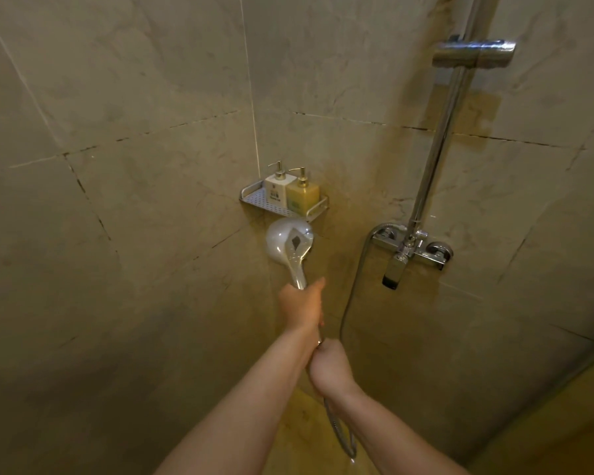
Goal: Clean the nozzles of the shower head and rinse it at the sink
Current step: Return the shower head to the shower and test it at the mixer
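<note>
A chrome shower head (289, 242) points away from me toward the corner of the tiled stall, so I see its rounded back and not its nozzles. My left hand (302, 305) is shut around its handle. Just below, my right hand (330, 366) is shut on the metal hose (340, 431) where it joins the handle's end. The hose loops down past my right wrist and climbs up to the wall mixer (410, 250).
A metal corner shelf (254, 200) just above the shower head carries two pump bottles, one white (277, 190), one yellow (302, 197). A chrome riser pipe (439, 142) with a slider bracket (474, 53) rises at the right. No sink is in view.
</note>
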Tool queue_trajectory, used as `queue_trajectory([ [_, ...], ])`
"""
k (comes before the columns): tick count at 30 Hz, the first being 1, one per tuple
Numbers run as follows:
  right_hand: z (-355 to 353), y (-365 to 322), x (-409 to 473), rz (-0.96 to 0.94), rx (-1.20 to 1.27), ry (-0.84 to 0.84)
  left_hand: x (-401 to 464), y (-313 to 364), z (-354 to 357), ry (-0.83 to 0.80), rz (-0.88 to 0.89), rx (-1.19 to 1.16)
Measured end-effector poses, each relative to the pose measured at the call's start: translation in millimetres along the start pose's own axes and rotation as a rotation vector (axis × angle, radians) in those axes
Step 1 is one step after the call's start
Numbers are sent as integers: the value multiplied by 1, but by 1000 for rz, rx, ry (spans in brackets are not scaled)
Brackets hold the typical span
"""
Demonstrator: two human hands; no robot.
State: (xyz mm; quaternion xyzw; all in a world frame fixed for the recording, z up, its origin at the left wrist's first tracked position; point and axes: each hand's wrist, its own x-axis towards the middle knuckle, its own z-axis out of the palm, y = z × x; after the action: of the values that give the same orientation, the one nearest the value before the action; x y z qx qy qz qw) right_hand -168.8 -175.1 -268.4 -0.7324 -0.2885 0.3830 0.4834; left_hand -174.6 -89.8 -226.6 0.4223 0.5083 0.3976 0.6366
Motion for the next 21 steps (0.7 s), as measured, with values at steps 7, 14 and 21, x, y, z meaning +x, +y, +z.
queue_trajectory([
  [7, 7, 12, -4, 53, 101, -22, -2, -4, -5, -86, -111, -62],
  [14, -2, 7, -6, 79, 183, -104, -2, 1, -1, -124, -117, -55],
  [21, -35, 1, 6, -45, -24, -250, -8, 0, 14, -111, 29, -84],
])
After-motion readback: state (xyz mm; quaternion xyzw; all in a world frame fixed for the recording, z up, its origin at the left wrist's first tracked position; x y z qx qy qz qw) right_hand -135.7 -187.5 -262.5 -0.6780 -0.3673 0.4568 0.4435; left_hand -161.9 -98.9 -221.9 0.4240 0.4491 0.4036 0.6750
